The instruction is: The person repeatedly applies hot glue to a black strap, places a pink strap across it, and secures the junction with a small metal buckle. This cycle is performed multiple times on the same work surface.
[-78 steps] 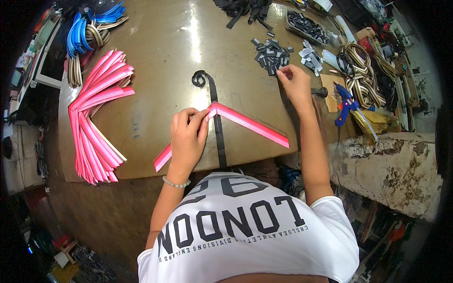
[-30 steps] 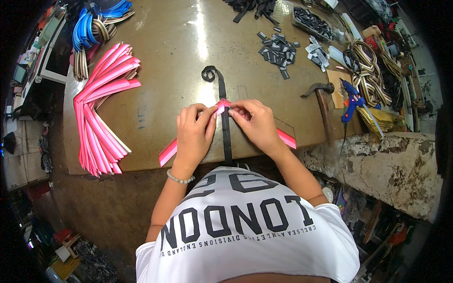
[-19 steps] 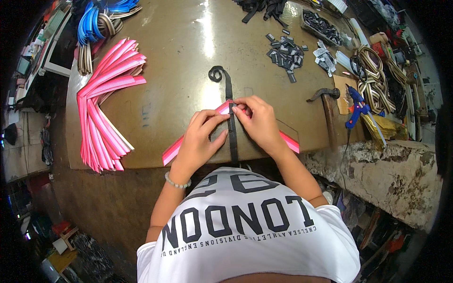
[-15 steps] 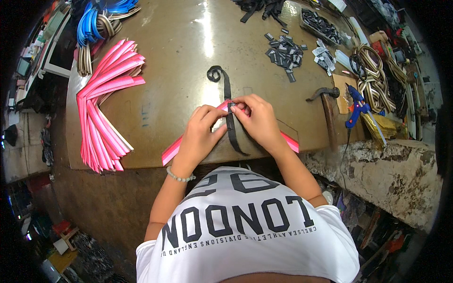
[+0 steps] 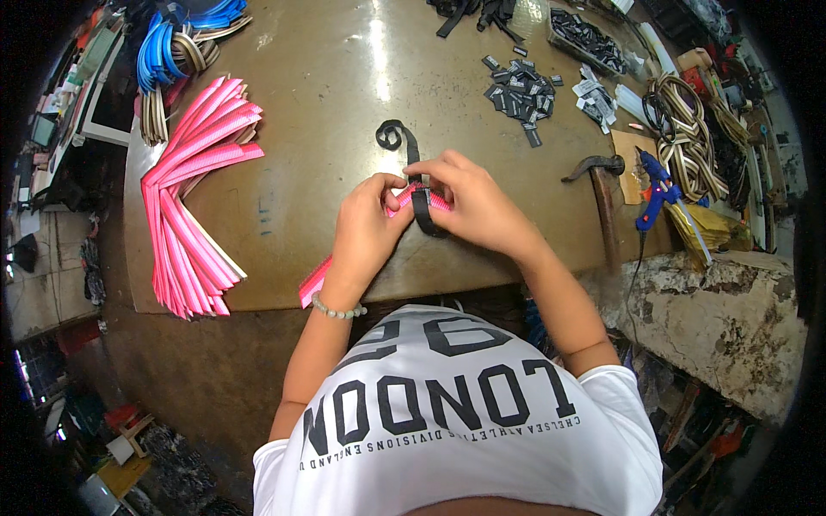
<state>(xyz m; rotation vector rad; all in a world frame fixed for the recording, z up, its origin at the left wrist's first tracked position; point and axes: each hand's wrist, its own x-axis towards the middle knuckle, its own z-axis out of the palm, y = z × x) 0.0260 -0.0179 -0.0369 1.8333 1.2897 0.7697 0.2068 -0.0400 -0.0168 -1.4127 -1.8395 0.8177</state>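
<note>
**Both hands now bunched on the pink strip**

A couple of seconds back the right hand (image 5: 482, 211) was out at 1 o'clock by the black bits; since then it's come in and met the left hand (image 5: 366, 232) mid-table, and the two have stayed together there. Both sets of fingers are pressed together, pinching one pink strip (image 5: 314, 282) right where one black strap (image 5: 415, 172) crosses it. The strip's free end pokes out at 7 o'clock of the left hand, at the table (image 5: 344, 77) edge. The strap's curled end sits at 12 o'clock of the hands.

Count-wise: one fanned pile of pink strips (image 5: 194, 198) at 9 o'clock, too many to count. One scatter of black clips (image 5: 520, 90) at 1 o'clock. One hammer (image 5: 598, 193) and one blue glue gun (image 5: 656, 185) at 3 o'clock. One tray (image 5: 589, 39) at 1 o'clock, holding dark small parts.
</note>
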